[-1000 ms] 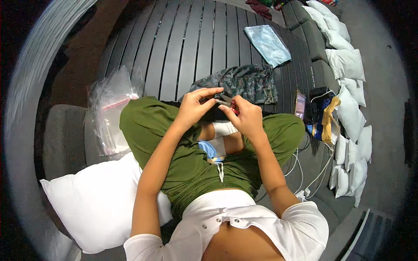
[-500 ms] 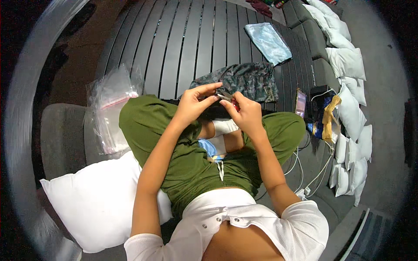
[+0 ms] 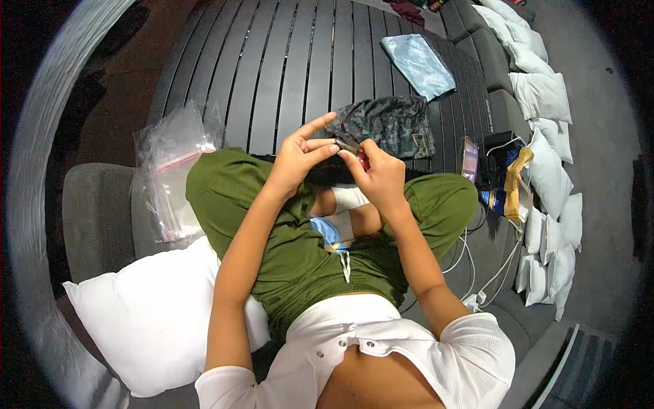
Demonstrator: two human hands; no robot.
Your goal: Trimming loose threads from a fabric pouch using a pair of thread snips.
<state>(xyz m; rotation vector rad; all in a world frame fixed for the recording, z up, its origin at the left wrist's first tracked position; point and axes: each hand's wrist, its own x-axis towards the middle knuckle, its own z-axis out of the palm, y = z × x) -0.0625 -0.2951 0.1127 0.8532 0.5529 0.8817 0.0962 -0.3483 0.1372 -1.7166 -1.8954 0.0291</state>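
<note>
My right hand [image 3: 383, 172] is closed round a small metal tool [image 3: 349, 146] with a red part, shaped like a nail clipper. Its dark metal end points left and meets the fingertips of my left hand [image 3: 300, 158]. That hand holds nothing I can see: the index finger stretches out forward, with the thumb and another finger close together at the tool's tip. Both hands are raised above my crossed legs in green trousers [image 3: 238, 198]. Just beyond them lies a dark patterned cloth [image 3: 385, 126].
The slatted dark table [image 3: 286, 68] fills the far side, with a light blue folded cloth [image 3: 419, 65] on it. Clear plastic bags [image 3: 178, 177] and a white pillow [image 3: 150, 307] lie left. Right are a phone [image 3: 470, 160], white cables [image 3: 504, 269] and several white cushions [image 3: 545, 99].
My left index finger has straightened and lifted away from the tool. The tool and my right hand have shifted slightly left, and its metal end now sits at another left fingertip.
</note>
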